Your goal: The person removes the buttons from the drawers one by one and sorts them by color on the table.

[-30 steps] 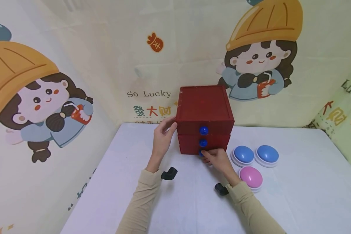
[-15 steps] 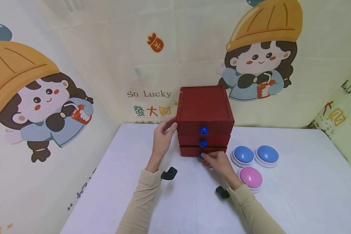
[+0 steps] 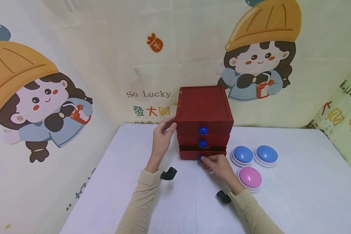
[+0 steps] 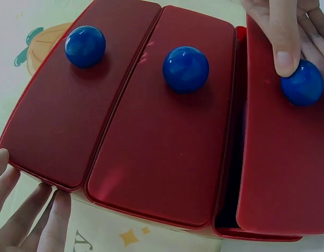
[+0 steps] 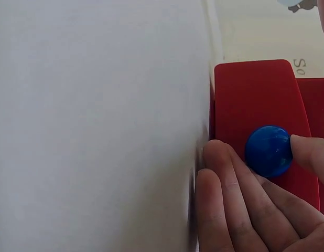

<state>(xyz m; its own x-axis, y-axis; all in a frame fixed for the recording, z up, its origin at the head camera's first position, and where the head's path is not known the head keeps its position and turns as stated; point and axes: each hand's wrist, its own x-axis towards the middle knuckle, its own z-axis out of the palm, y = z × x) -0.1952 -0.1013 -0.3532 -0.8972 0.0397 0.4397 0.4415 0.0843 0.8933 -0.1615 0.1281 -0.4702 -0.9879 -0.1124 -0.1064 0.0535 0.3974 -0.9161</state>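
Note:
A dark red cabinet [image 3: 204, 104] with three stacked drawers stands at the back of the table, each drawer fronted by a round blue knob. The bottom drawer [image 4: 285, 157] is pulled partway out, with a dark gap behind its front. My right hand [image 3: 219, 165] pinches the bottom knob [image 5: 268, 151] between thumb and fingers. The upper two drawers, with the top knob [image 4: 85, 46] and middle knob [image 4: 185, 70], are closed. My left hand [image 3: 163, 136] rests against the cabinet's left side near its upper front corner, fingers extended. The drawer's inside is mostly hidden.
To the right of the cabinet are two blue dome buttons [image 3: 243, 154] on white bases and one pink dome button [image 3: 250, 177], close to my right wrist. A white cloth covers the table [image 3: 187, 208]. A patterned curtain [image 3: 111, 58] hangs behind.
The bottom drawer has slid out toward me, from closed to partly open, as my right hand drew its knob forward. The left hand has kept its place on the cabinet's side.

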